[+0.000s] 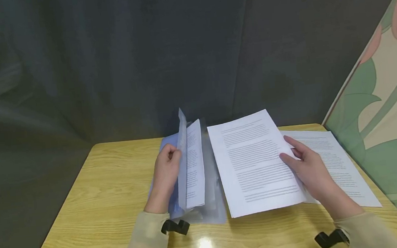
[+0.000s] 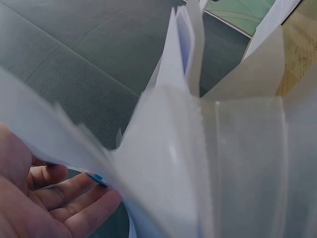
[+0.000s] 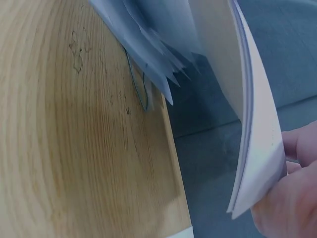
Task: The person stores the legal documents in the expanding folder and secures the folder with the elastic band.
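Observation:
A display folder [image 1: 212, 202] with a blue cover and clear plastic pockets lies spread at the table's back middle. My left hand [image 1: 166, 167] grips a bunch of its leaves at their edge, holding them raised. Among the lifted leaves stands a printed sheet [image 1: 194, 166]. In the left wrist view, the clear pockets [image 2: 250, 163] fan out beside my fingers [image 2: 94, 210]. With my right hand [image 1: 308, 169] I pinch the right edge of a thin stack of printed paper [image 1: 256, 164]; the right wrist view shows the stack's layered edge [image 3: 246, 129].
Another printed sheet [image 1: 348, 169] lies on the wooden table [image 1: 96, 213] at the right, partly under the held stack and my right hand. A dark curtain [image 1: 177, 54] hangs behind the table. A flower-patterned panel [image 1: 395, 121] borders the right side.

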### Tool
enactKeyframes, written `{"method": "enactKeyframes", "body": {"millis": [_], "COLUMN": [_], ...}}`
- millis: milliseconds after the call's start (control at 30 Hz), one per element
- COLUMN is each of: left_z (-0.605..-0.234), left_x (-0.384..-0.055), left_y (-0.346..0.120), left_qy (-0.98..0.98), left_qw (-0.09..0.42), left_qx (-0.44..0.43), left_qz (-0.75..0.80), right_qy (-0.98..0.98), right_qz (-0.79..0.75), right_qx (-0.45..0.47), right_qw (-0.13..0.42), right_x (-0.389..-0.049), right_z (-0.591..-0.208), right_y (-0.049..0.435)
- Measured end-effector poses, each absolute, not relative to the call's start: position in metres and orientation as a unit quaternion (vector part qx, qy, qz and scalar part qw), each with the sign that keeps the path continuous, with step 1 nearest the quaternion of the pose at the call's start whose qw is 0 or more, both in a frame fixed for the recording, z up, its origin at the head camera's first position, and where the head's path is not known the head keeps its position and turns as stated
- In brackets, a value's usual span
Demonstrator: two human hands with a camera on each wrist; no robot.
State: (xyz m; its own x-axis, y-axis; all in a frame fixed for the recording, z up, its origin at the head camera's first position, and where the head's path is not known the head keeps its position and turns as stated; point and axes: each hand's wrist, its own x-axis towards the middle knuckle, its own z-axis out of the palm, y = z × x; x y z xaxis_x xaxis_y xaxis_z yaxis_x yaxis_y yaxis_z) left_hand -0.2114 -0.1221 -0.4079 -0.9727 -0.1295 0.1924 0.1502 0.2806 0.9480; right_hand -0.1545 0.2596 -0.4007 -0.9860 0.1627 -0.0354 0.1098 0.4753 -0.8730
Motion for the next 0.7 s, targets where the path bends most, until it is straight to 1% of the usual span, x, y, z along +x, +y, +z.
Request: {"method": "enactKeyframes", "body": {"millis": [700], "left_z": [-0.409], "left_x": [-0.211], "left_y": [-0.122], "left_qy": [-0.796], "left_qw": [0.114], "left_qx": [-0.009], "left_qz": [-0.595], "right_qy": [-0.855], "right_qz": [0.514], "right_qx": [-0.059], "right_qw": [0.048], "right_x": [-0.168], "right_z": [-0.394], "right_y": [0.213]}}
